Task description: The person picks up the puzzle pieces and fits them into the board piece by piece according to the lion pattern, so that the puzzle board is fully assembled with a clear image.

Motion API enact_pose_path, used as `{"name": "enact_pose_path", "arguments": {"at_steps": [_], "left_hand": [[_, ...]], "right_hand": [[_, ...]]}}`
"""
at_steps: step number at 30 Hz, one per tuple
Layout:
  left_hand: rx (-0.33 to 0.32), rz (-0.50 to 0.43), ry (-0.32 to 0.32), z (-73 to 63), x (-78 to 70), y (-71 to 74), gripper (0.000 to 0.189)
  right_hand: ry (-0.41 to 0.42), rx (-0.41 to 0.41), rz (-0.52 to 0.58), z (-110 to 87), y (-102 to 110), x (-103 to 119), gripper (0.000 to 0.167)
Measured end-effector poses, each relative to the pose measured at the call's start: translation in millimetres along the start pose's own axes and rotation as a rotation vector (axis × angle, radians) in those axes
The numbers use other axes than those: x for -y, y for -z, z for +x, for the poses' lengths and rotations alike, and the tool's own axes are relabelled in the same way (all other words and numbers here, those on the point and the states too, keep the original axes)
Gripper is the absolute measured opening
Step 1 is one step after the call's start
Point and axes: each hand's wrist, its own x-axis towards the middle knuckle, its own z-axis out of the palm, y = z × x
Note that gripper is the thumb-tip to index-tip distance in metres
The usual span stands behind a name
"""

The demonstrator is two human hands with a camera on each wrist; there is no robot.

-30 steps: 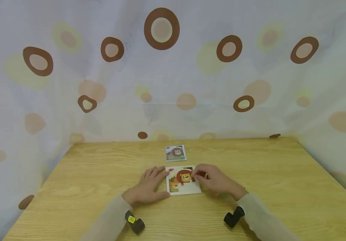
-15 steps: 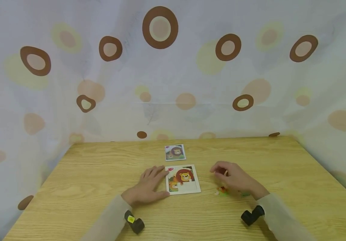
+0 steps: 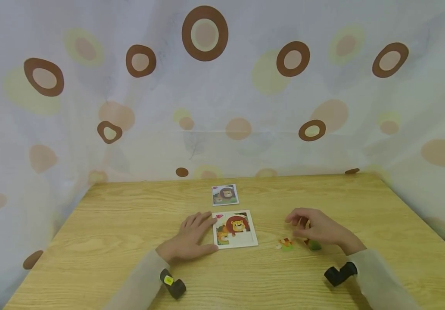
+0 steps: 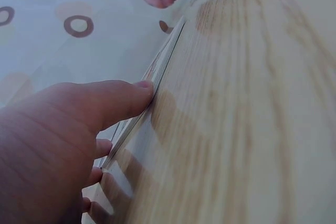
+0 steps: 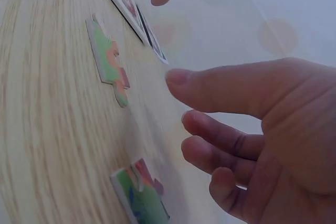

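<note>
My left hand (image 3: 189, 237) lies beside the puzzle board (image 3: 222, 246), its thumb and fingertips touching the left edge. The board shows a lion picture, with a bare white area at its lower right. In the left wrist view the thumb (image 4: 123, 100) is against the board's edge. My right hand (image 3: 319, 226) hovers over the table to the right, fingers loosely bent and nothing between them. Below it lie two loose puzzle pieces: an orange and green piece (image 5: 105, 59) and a mostly green piece (image 5: 144, 203), partly cut off in the right wrist view.
A small picture card (image 3: 225, 195) of the same lion lies behind the board. The wood-grain table (image 3: 137, 215) ends at a white curtain (image 3: 241, 150) with brown circles, which also hangs at both sides.
My right hand has moved right, from the board's right edge to above the loose pieces, which are now uncovered. The left hand stays at the board.
</note>
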Motion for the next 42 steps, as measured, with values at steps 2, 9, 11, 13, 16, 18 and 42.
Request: {"name": "enact_pose_path", "arguments": {"at_steps": [2, 9, 11, 13, 16, 18, 42], "left_hand": [[0.000, 0.004, -0.001, 0.1, 0.6, -0.5, 0.073], [-0.003, 0.001, -0.008, 0.1, 1.5, -0.1, 0.072], [-0.003, -0.002, -0.006, -0.1, 1.2, 0.1, 0.072], [-0.003, 0.002, -0.004, -0.4, 1.3, 0.7, 0.072], [-0.002, 0.008, 0.002, -0.5, 2.8, 2.2, 0.073], [-0.004, 0.015, 0.007, -0.5, 3.7, 2.9, 0.073], [0.008, 0.019, 0.005, 0.7, 3.3, -1.9, 0.073]], "right_hand": [[0.009, 0.013, 0.012, -0.4, 0.4, -0.6, 0.025], [-0.014, 0.081, 0.014, -1.3, -2.1, -1.6, 0.034], [0.003, 0.080, 0.000, 0.1, -4.6, -2.3, 0.035], [0.022, 0.069, -0.010, 2.3, -7.5, -2.8, 0.034], [0.032, 0.064, -0.018, 6.8, -11.3, -3.7, 0.034], [0.027, 0.071, -0.018, 9.2, -13.3, -3.9, 0.033], [-0.073, 0.154, 0.075, 8.5, -19.3, 3.8, 0.024]]}}
